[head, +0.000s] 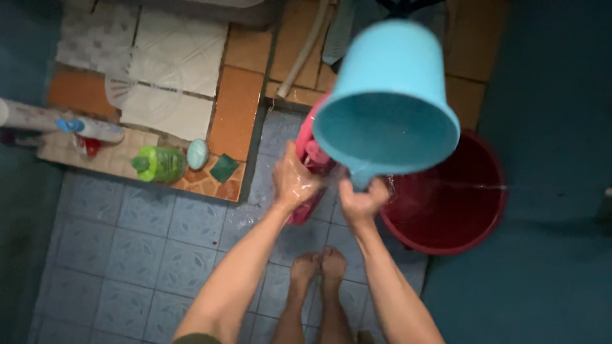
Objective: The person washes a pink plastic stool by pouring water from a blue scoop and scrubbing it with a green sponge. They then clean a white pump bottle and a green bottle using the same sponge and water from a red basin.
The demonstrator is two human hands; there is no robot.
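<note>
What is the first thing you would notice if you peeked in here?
The big light blue dipper, tipped up in the middle of the view, with the right hand gripping its handle. Beside it the wet left hand presses on a pink thing that is too blurred to name. A dark red basin sits on the tiled floor to the right, and bare feet show below.

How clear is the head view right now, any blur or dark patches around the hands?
Head view: dim light, with the left and right edges falling into dark blue shadow; the light blue dipper is motion-blurred; the wet left hand shows glare; the right hand on the dipper's handle is soft; the red basin is dark inside.
</note>
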